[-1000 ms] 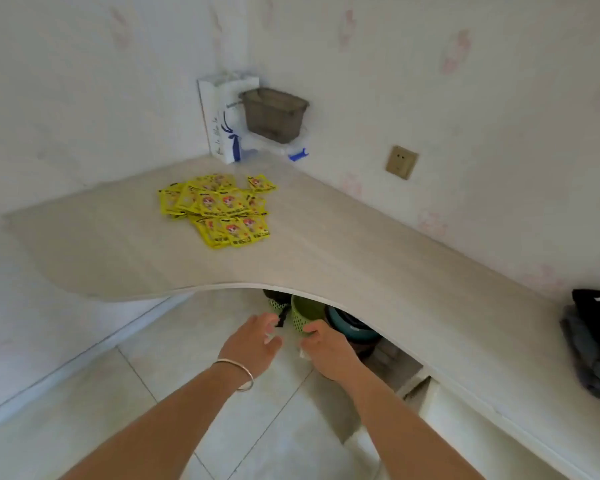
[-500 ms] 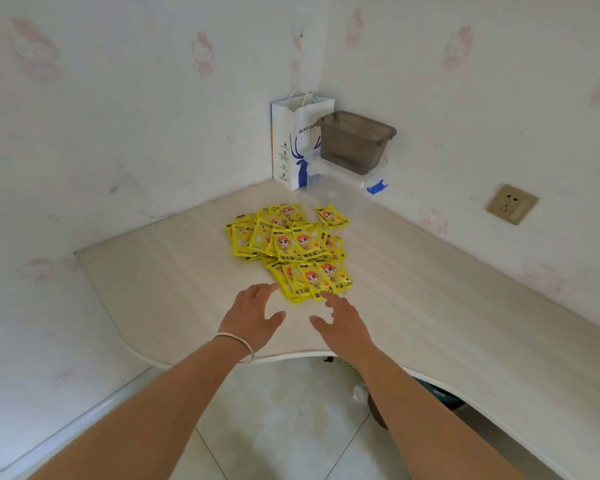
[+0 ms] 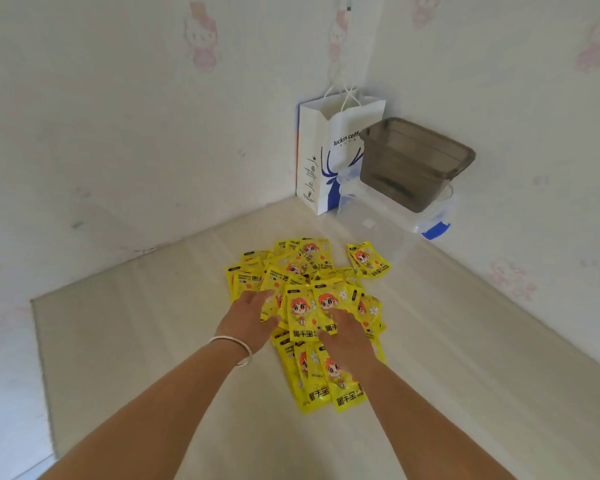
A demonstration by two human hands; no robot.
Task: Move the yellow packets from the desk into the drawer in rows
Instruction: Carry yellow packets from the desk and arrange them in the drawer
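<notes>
Several yellow packets with a cartoon figure lie in a loose, overlapping pile on the pale wooden desk. One packet lies a little apart at the pile's far right. My left hand, with a silver bangle at the wrist, rests on the pile's left side, fingers spread over the packets. My right hand lies flat on the packets at the pile's middle. Neither hand has visibly closed around a packet. No drawer is in view.
A white and blue paper bag stands in the desk's corner. Beside it a smoky plastic bin sits on a clear box with a blue clasp. Walls close off the desk at the back and right.
Both hands rose from below the desk edge and moved forward onto the packet pile. My view has moved closer to the desk corner.
</notes>
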